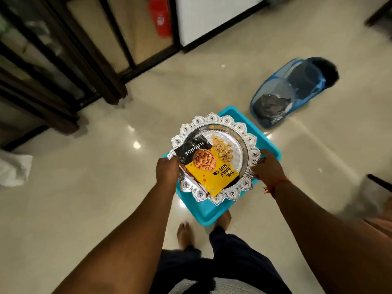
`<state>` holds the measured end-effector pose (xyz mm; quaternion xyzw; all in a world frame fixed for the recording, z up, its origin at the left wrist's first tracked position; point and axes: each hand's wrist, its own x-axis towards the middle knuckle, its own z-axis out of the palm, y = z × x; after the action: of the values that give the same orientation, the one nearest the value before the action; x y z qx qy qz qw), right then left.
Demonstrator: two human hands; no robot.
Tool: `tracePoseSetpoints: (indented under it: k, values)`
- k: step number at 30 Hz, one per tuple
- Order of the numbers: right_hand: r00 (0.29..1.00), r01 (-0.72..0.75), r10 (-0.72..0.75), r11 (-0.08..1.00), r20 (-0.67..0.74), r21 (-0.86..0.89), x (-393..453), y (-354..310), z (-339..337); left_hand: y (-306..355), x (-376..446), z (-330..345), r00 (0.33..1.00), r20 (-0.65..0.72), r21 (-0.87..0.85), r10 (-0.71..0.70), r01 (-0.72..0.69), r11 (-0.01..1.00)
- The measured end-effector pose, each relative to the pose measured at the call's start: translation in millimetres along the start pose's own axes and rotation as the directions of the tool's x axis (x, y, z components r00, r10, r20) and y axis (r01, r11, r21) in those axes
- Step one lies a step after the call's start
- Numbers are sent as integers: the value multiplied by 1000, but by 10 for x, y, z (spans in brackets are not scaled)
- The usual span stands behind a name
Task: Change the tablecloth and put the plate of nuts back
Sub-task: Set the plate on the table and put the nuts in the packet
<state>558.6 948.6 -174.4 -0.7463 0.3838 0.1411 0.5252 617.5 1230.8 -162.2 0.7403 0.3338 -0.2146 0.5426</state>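
Observation:
An ornate silver plate [241, 132] with a scalloped rim sits over a turquoise plastic stool [203, 213] on the floor. A yellow and black almond packet [214, 168] lies on it, beside a small heap of pistachios [222, 148]. My left hand [167, 170] grips the plate's left rim. My right hand [268, 168], a red thread at its wrist, grips the right rim. No tablecloth or table is plainly in view.
A blue mesh laundry basket [290, 92] holding dark cloth lies tipped on the glossy tiled floor at the right. Dark wooden cabinet frames [63, 66] stand at the left. A white cloth [14, 168] shows at the left edge. My bare feet [186, 232] are below the stool.

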Motion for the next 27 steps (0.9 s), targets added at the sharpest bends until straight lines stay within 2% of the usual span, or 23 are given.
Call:
tracePoseSetpoints:
  k: [4,6,10,13,18,22,27]
  values:
    - [979,130,-61,921,-193,367,-496,-111,-613,739,-297,338,972,117,44,203,-209,977]
    - [952,194,-52,867,-303,459,-780,-75,-965,1029,-630,644,929,173,27,327,-336,941]
    - [884,288,46,729,-464,621,-1266,159,-1704,1305,-1346,1289,846,340,-84,410,-407,909]
    - [829,366,116,625,-546,689,-1568,478,-2274,1350,-1852,1860,760,484,-104,434,-443,891]
    - [732,497,219,476,-645,725,-2013,1246,-3287,1126,-2736,2978,644,610,-144,462,-483,864]
    - [672,590,240,398,-700,703,-2335,1855,-4139,808,-3468,3925,619,622,-209,480,-460,863]
    - [628,616,289,383,-723,688,-2812,2687,-5223,312,-4532,5107,574,676,-229,462,-432,872]
